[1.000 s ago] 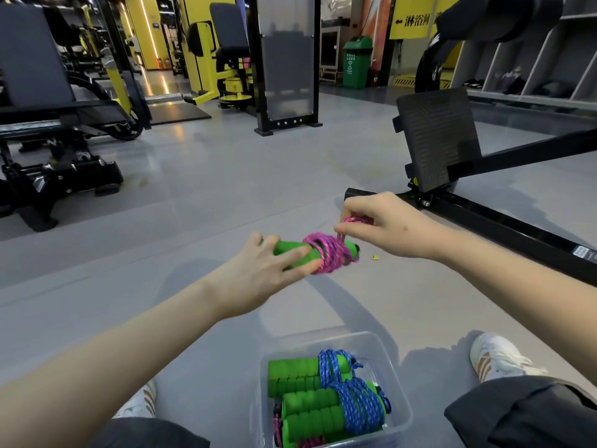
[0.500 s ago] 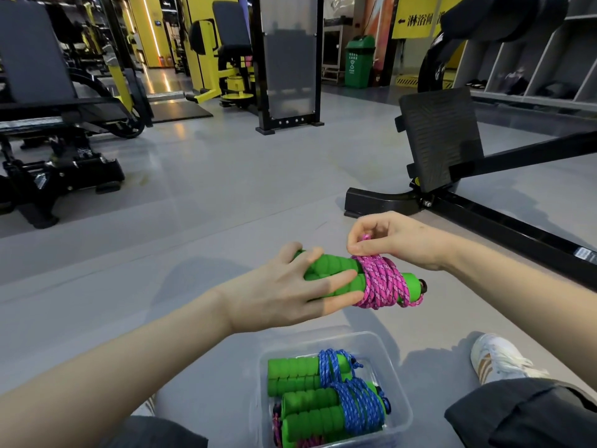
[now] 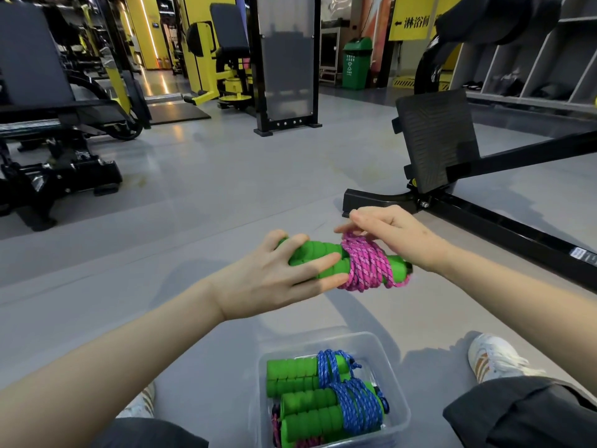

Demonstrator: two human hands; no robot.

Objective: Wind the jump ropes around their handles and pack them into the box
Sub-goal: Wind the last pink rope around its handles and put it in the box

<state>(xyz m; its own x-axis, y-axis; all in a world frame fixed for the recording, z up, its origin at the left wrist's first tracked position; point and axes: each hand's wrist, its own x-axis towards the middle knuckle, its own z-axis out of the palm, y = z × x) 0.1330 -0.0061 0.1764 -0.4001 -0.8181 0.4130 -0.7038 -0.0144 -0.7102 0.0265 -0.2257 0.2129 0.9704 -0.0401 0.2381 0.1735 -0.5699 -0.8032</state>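
Note:
A pair of green foam handles (image 3: 318,255) with pink rope (image 3: 366,265) wound round their right half hangs above the grey floor. My left hand (image 3: 274,276) grips the handles' left end, fingers curled over them. My right hand (image 3: 392,234) is over the coil and pinches the pink rope at its top. Below, between my legs, stands a clear plastic box (image 3: 392,376). It holds green-handled ropes wrapped in blue cord (image 3: 347,396), and pink cord shows underneath them.
A black machine frame (image 3: 484,221) with a ribbed footplate (image 3: 434,140) runs across the right, close behind my right hand. Gym machines stand at the left and back. My white shoes (image 3: 494,357) flank the box. Open grey floor lies ahead.
The handle bundle has come down and nearer to me, and more of the handles now shows. My right hand has stayed on the top of the pink coil.

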